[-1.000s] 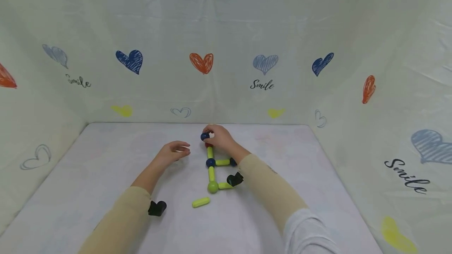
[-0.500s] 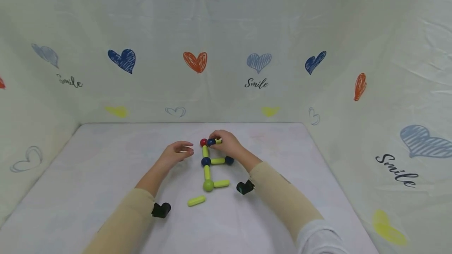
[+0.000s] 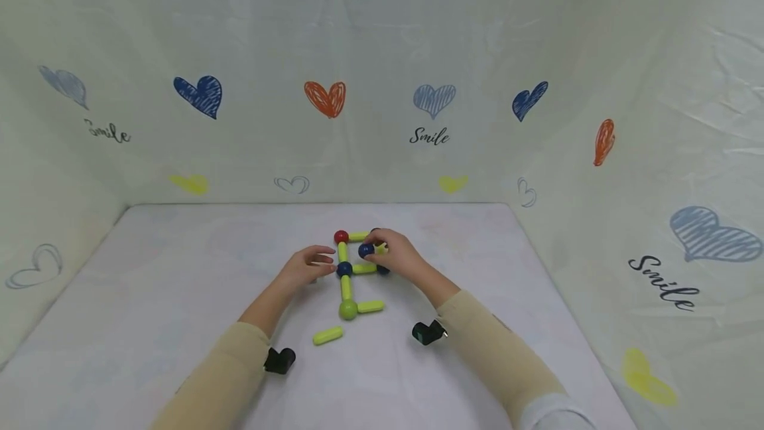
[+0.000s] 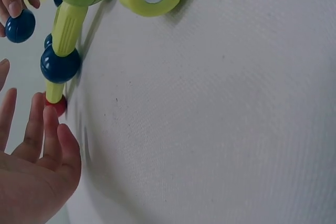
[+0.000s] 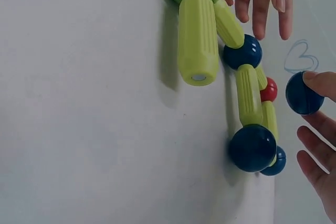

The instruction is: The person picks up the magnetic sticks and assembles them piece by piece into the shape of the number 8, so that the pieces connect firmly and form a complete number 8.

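Note:
My right hand (image 3: 396,256) pinches a dark blue ball (image 3: 366,251) between thumb and fingers, raised above the pieces on the table. A bit of yellow-green shows beside that ball under the fingers; whether it is joined to it I cannot tell. Yellow-green rods and balls form a frame: a red ball (image 3: 341,237) at the far end, a blue ball (image 3: 344,269) midway, a green ball (image 3: 348,310) nearest me. Rods branch right from each, the far two ending in blue balls (image 5: 253,148). My left hand (image 3: 306,267), holding nothing, has fingertips close to the middle blue ball.
One loose yellow-green rod (image 3: 328,336) lies in front of the green ball. The white table (image 3: 179,284) ends at a pale curtain (image 3: 382,158) printed with hearts, which also rises at both sides. Black wrist cameras (image 3: 428,332) hang below the forearms.
From beyond the red ball, my right hand has moved right and nearer with the blue ball. The far rod and its blue end ball show now. My left hand has moved slightly closer to the frame.

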{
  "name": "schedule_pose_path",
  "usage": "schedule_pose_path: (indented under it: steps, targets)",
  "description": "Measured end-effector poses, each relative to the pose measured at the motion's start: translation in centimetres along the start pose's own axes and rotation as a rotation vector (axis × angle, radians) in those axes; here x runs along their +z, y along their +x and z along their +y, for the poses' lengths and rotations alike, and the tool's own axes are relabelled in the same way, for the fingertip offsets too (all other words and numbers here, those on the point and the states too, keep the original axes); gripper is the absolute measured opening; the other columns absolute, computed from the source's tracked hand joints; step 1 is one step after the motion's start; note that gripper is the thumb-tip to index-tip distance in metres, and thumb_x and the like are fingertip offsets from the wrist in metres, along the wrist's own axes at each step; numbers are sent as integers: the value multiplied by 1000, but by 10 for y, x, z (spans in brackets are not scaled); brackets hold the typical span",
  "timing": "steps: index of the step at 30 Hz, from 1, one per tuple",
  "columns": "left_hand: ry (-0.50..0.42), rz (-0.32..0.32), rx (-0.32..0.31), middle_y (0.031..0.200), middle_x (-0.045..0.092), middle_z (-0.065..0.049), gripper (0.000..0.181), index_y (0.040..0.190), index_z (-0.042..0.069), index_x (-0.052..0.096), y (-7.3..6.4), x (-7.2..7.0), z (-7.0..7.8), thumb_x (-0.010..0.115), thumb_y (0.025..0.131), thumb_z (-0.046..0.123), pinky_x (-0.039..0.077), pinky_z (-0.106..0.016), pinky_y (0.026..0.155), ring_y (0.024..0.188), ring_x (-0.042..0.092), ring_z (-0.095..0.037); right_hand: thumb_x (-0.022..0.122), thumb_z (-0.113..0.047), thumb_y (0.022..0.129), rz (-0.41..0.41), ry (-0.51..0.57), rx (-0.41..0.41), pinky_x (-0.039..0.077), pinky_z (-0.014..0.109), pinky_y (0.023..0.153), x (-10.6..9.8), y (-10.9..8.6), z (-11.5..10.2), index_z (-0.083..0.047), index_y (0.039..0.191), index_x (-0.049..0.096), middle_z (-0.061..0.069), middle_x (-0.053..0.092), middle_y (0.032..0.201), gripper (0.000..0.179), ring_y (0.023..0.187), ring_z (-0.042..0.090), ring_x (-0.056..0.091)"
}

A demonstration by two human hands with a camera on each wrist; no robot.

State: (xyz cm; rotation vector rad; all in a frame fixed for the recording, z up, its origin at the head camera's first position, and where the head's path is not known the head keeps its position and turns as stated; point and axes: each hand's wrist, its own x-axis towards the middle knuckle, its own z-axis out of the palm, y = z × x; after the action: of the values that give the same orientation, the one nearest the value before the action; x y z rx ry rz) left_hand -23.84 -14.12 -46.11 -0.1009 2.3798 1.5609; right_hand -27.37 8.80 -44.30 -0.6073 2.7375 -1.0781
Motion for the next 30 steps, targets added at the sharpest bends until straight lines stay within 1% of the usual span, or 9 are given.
schedule_pose_path:
  steps: [7, 11, 14, 22, 26, 30]
  targets:
    - [47, -39, -20, 121, 63, -14, 43, 131, 12, 59, 5, 6, -3, 71, 90, 19, 46, -45, 91, 112, 56, -31, 75, -14, 87, -2, 32, -15, 47, 41, 93, 1, -15, 5, -11, 110, 66, 2, 64, 108, 25, 104, 21, 57]
    - [77, -51, -35, 122, 61, -16, 42, 130, 11, 59, 8, 10, -1, 71, 90, 17, 43, -51, 96, 115, 54, -34, 75, -14, 87, -2, 54, -27, 47, 42, 93, -1, -26, 6, -11, 111, 66, 0, 64, 107, 26, 103, 20, 58]
    - [96, -48, -57, 123, 61, -17, 40, 128, 12, 61, 10, 12, 1, 72, 89, 16, 41, -53, 99, 116, 53, -35, 75, -14, 87, -3, 63, -32, 47, 41, 92, -2, -33, 7, -11, 112, 66, -2, 64, 106, 27, 102, 18, 58]
    - [149, -67, -89, 121, 61, -18, 35, 125, 11, 63, 14, 14, 10, 70, 91, 13, 40, -52, 99, 113, 53, -35, 75, -11, 86, -13, 104, -18, 48, 40, 90, -5, -46, 10, -10, 111, 67, -2, 65, 103, 27, 99, 18, 59]
    - [146, -54, -108, 122, 59, -20, 34, 124, 10, 64, 15, 17, 12, 70, 91, 13, 41, -50, 99, 111, 53, -35, 75, -9, 86, -15, 118, -20, 48, 37, 87, -5, -53, 12, -8, 111, 67, 0, 65, 104, 26, 97, 18, 59]
    - [123, -30, -130, 124, 58, -20, 32, 122, 9, 65, 15, 20, 14, 70, 91, 13, 41, -49, 98, 111, 53, -35, 76, -8, 85, 1, 147, -11, 50, 32, 79, -4, -60, 16, -8, 109, 68, 2, 65, 104, 26, 89, 17, 58]
